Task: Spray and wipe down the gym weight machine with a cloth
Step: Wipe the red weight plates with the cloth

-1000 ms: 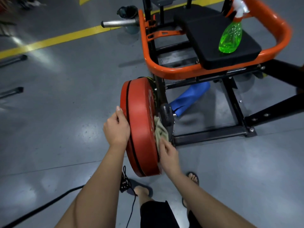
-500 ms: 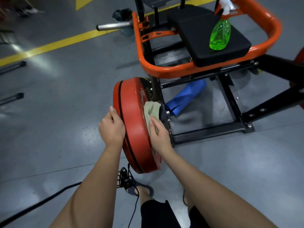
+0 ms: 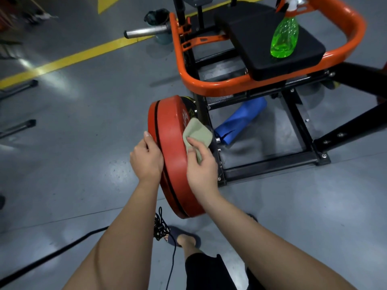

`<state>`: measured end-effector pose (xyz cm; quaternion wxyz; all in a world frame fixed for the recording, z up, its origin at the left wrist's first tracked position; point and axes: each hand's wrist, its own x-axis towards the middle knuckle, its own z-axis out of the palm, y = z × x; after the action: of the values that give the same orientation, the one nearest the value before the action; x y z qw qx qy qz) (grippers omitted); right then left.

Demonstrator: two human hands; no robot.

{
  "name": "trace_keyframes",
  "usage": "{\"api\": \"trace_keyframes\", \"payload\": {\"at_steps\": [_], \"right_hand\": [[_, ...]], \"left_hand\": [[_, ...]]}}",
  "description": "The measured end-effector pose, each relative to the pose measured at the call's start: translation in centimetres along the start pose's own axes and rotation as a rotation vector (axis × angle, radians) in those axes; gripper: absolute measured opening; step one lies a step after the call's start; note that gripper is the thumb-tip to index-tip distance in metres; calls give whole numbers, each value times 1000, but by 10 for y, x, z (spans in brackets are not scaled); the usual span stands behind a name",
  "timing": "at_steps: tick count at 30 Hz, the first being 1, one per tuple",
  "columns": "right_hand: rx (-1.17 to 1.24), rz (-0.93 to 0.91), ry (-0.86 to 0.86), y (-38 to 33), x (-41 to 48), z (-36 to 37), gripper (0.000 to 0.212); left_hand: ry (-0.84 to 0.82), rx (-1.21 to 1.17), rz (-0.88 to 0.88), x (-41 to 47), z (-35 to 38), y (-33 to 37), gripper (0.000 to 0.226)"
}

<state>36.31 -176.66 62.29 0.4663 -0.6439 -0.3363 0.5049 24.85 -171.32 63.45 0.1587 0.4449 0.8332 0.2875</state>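
The grey floor (image 3: 83, 164) carries a diagonal yellow line (image 3: 73, 58) at upper left and a black cable (image 3: 52, 256) at lower left. The weight machine (image 3: 209, 85) stands at upper right: an orange tubular frame bends round a black seat pad (image 3: 261, 38) above a black base frame. A bare steel sleeve (image 3: 146, 31) projects from the machine's left side. A red weight plate (image 3: 171, 130) hangs upright on the near side of the machine, edge toward the camera, with a dark groove along its rim. A blue roll (image 3: 240, 120) lies on the floor inside the base frame, just beyond the plate. A green spray bottle (image 3: 284, 38) stands upright on the seat pad, well apart from both hands. The left hand (image 3: 147, 160) grips the plate's rim from the left side: thumb straight along the rim, remaining fingers curled, their tips hidden. The right hand (image 3: 202, 164) presses against the plate's right face. The cloth (image 3: 198, 132), pale green, lies flat against that face at the upper part of the plate. Its lower portion is trapped under the right hand's fingers (image 3: 193, 142), which are close together and curled onto it. Its upper portion extends free above the fingertips toward the plate's hub.
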Motion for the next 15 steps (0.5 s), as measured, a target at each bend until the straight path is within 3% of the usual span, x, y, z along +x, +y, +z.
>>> {"api": "trace_keyframes", "payload": {"at_steps": [4, 7, 15], "right_hand": [[-290, -143, -6, 20, -8, 8, 46], [-334, -59, -96, 38, -1, 2, 60], [-482, -115, -17, 35, 8, 13, 65]], "left_hand": [[-12, -15, 18, 2, 0, -3, 63], [-15, -50, 22, 1, 1, -5, 62], [-30, -48, -17, 3, 4, -10, 63]]}}
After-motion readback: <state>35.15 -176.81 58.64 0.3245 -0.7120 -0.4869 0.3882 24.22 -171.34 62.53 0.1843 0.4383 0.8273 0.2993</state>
